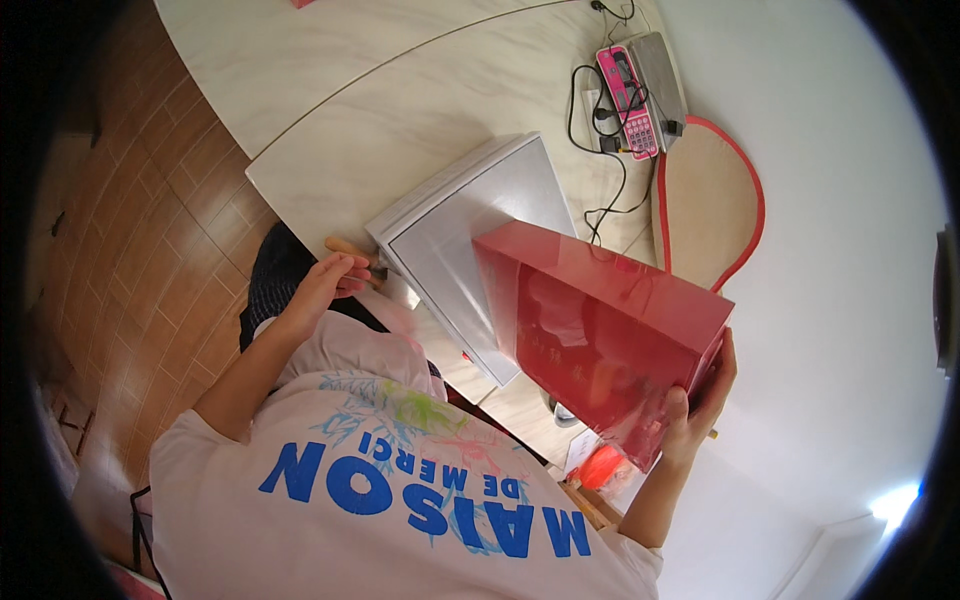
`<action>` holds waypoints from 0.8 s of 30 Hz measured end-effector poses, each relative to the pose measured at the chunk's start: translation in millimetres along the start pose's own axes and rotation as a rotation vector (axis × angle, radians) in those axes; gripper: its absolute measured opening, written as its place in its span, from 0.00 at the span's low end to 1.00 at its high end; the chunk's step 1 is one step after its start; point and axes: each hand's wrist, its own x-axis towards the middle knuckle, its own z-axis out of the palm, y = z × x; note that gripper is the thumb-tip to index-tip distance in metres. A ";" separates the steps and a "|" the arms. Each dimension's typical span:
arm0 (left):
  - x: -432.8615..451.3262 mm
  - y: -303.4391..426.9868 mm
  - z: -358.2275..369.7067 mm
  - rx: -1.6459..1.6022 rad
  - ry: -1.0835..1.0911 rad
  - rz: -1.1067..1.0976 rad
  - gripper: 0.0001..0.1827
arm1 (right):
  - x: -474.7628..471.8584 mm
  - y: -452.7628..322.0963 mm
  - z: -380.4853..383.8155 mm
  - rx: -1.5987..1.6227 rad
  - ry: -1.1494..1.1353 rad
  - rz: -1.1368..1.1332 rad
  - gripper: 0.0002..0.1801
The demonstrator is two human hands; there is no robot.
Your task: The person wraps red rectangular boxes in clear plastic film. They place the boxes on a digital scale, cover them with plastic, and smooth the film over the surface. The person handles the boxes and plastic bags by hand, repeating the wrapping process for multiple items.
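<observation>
My right hand (701,401) grips the near right end of a large red box (600,341), thumb on its front face and fingers behind. Glossy clear film seems to cover the box, which is tilted, its far left end over or against a silver metal-topped unit (480,217). I cannot tell whether they touch. My left hand (326,289) hovers at the table edge, its fingers loosely curled. Just beyond it lies a wooden handle (343,245), with dark and shiny metal parts beside it, partly hidden by the fingers.
A pink scale with keypad (628,101) stands at the back, with black cables (576,112) around it. A beige panel with red trim (712,199) is beside it against the white wall. An orange item in clear plastic (600,466) lies near my right forearm. The marble-patterned table (352,142) has a seam.
</observation>
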 end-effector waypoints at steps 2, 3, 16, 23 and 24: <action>-0.2 0.3 -1.4 0.019 -0.002 -0.004 0.18 | 0.6 -0.5 1.4 0.007 0.020 -0.002 0.55; -1.1 1.2 -1.3 0.028 0.001 -0.004 0.18 | 2.0 -0.2 1.8 0.008 0.027 -0.003 0.54; -8.2 -30.1 12.7 0.146 -0.067 -0.027 0.17 | -2.7 -2.7 -6.2 -0.132 -0.072 0.014 0.50; -22.7 -39.6 32.7 0.143 -0.088 0.038 0.17 | -27.7 10.1 -16.7 -0.042 -0.072 -0.026 0.46; -22.8 -41.2 35.8 0.143 -0.102 0.061 0.17 | -28.6 6.3 -18.6 -0.039 -0.082 -0.024 0.46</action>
